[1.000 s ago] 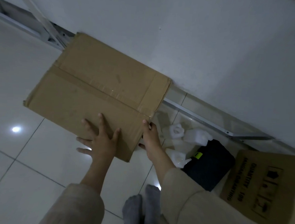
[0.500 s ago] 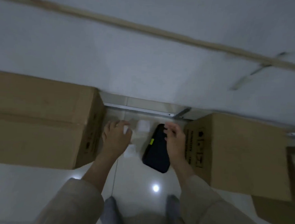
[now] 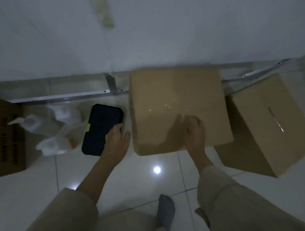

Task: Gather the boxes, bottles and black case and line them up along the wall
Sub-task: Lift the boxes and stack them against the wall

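nearest us a grey sock (image 3: 166, 209) stands on the white tiled floor (image 3: 40, 189). our left hand (image 3: 116, 142) rests on the near right corner of the black case (image 3: 102, 129), fingers curled over its edge. our right hand (image 3: 194, 132) lies flat on the middle box (image 3: 176, 107), fingers loosely spread. white bottles (image 3: 58, 127) lie blurred left of the case, beside the left box (image 3: 6, 140). the right box (image 3: 270, 124) sits close beside the middle one. both reach towards the wall (image 3: 151, 36).
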A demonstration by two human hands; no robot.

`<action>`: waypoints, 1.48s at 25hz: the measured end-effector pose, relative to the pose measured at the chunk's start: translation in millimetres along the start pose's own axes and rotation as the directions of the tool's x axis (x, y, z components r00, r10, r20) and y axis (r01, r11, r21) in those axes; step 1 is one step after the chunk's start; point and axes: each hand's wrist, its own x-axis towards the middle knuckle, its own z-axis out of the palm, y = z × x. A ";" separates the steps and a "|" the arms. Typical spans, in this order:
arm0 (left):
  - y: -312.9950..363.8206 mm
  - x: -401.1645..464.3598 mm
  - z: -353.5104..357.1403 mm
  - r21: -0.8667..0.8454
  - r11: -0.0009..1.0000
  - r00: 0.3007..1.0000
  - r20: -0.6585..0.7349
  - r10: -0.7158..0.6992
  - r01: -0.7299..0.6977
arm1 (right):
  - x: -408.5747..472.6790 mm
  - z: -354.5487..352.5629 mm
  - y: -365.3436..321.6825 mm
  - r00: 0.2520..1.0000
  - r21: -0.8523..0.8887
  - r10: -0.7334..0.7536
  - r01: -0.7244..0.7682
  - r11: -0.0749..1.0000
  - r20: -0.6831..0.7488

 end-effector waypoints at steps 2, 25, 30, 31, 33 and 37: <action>13.0 -2.1 41.5 -0.063 0.998 0.999 0.047 -0.006 0.009 | 19.1 -16.9 39.4 0.996 -0.076 0.026 -0.019 0.997 0.090; 85.7 -87.0 45.2 -0.018 0.968 0.847 -0.481 -0.227 0.249 | -0.1 -154.1 87.9 0.981 0.441 0.163 -0.191 0.877 0.101; 113.3 -155.2 -22.2 -0.097 0.993 0.880 -0.462 -0.111 0.074 | -61.2 -217.7 20.7 0.993 0.548 0.114 -0.117 0.828 0.040; 117.9 -173.9 -39.5 -0.112 0.993 0.880 -0.465 -0.092 0.045 | -77.2 -229.0 3.4 0.994 0.571 0.101 -0.100 0.815 0.029; 124.4 -216.8 -79.3 -0.103 0.995 0.858 -0.510 -0.058 0.006 | -113.2 -248.9 -34.6 0.999 0.592 0.054 -0.038 0.805 -0.008; 112.9 -313.2 -171.9 -0.117 0.993 0.814 -0.575 -0.081 0.017 | -199.8 -269.0 -116.5 0.996 0.611 -0.040 0.079 0.788 -0.076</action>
